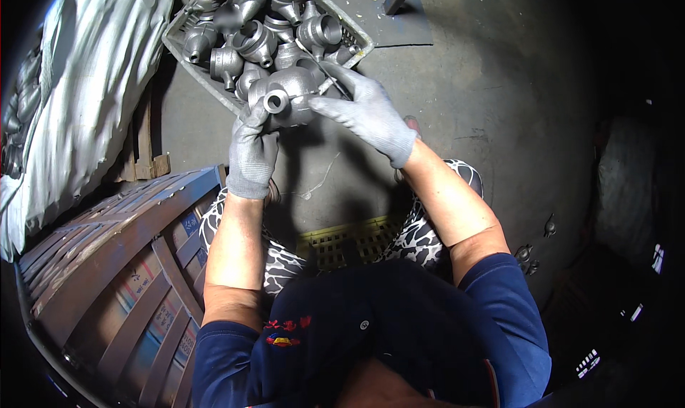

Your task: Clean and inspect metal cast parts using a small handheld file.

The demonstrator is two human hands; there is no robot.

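Note:
Both my hands wear light grey knit gloves. A large grey metal pipe fitting (289,85), with a rounded body and a narrow round outlet facing me, is held at the near edge of the crate. My left hand (253,148) is closed around its left and lower side. On the right, my right hand (367,112) has its thumb against the fitting's side. A thin dark rod-like tool (341,85) slants between that thumb and the fingers; its exact kind is unclear. The fitting hides the left fingertips.
A pale plastic crate (364,48) heaped with similar fittings (255,41) lies ahead. White woven sacks (100,101) stand at left, above a wooden slatted crate (135,265). Beneath me is a yellow plastic crate (317,242). Small metal parts (524,255) lie on the floor at right.

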